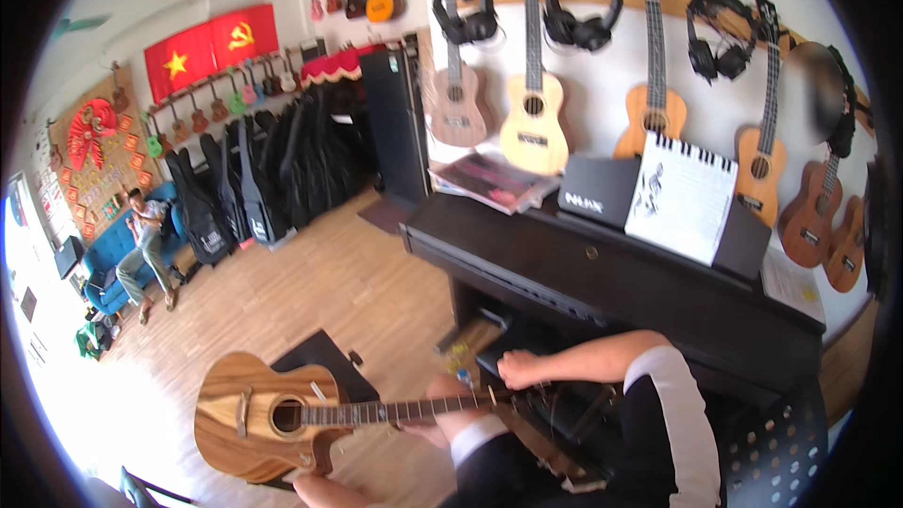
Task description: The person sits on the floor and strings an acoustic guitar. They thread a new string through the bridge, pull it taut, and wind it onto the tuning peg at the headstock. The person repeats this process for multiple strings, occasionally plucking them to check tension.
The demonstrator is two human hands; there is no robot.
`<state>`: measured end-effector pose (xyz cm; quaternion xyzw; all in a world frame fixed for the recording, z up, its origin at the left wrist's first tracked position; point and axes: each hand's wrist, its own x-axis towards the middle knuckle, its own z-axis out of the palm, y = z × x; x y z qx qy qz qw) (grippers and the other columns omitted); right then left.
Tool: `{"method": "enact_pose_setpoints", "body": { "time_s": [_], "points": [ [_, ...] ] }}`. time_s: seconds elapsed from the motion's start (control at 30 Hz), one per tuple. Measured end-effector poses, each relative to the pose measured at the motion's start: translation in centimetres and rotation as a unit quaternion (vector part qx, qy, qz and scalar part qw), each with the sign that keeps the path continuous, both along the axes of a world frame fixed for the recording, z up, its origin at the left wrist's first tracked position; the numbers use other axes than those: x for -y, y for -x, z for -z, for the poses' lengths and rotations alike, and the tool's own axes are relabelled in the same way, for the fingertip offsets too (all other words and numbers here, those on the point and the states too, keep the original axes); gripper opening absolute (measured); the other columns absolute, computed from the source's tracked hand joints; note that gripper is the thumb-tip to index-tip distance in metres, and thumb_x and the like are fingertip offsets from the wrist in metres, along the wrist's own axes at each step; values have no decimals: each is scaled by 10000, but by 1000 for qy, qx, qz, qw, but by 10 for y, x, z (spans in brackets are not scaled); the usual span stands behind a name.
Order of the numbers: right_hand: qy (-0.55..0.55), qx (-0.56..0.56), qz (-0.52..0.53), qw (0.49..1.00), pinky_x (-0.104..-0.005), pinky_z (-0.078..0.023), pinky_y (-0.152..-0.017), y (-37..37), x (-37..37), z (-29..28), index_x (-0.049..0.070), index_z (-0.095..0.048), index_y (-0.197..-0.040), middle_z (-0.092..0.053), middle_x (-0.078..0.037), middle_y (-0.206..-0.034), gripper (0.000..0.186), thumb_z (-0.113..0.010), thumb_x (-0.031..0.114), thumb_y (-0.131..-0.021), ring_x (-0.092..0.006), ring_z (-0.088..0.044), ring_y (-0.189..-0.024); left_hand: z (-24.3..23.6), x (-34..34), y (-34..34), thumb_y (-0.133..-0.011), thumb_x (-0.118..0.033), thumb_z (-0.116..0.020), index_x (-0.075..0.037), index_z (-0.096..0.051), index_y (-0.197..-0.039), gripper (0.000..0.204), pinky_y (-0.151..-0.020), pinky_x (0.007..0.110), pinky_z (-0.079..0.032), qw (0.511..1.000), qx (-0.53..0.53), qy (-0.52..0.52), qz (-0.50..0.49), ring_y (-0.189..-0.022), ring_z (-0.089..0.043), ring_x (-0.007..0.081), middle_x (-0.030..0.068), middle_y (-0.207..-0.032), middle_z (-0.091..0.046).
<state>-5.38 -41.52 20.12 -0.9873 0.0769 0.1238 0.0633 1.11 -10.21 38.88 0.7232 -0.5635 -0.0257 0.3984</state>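
Note:
An acoustic guitar with a natural wood-grain top lies horizontally low in front of me, body to the left, neck reaching right across my bare leg. A dark flat object shows behind it. My right hand is closed in a loose fist just above the neck's right part, beside the black digital piano, with nothing visible in it. Bare skin of my left arm shows at the guitar's lower edge; my left hand's fingers are hidden or too unclear to make out.
The digital piano bears sheet music and books. Ukuleles and headphones hang behind. A perforated black chair is at right. Guitar cases line the far wall. A person sits on a blue sofa.

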Motion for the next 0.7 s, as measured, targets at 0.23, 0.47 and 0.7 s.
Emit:
{"method": "enact_pose_setpoints", "body": {
  "time_s": [0.23,0.47,0.7],
  "points": [
    [-17,5,-16,1000,-486,-578,-747,4,7,37,140,-752,-829,-701,-188,-878,149,-696,253,-748,-377,-697,-843,-5,27,-17,-930,-182,-523,-34,-694,-1136,307,-812,315,-516,999,-41,27,-15,-884,-670,187,123,-940,-703],
    [-55,26,34,998,-469,-581,-750,6,-2,34,149,-751,-792,-704,-174,-776,155,-710,294,-754,-351,-703,-842,-8,6,-25,-925,-163,-517,-34,-694,-1130,301,-814,311,-516,999,10,45,-10,-885,-669,184,117,-950,-701],
    [-89,85,86,989,-463,-571,-692,17,6,10,62,-708,-735,-688,-175,-732,161,-739,216,-771,-373,-694,-740,-42,-23,-25,-920,-145,-511,-33,-694,-1123,296,-815,308,-516,991,126,37,15,-886,-668,180,110,-960,-699]
  ]
}}
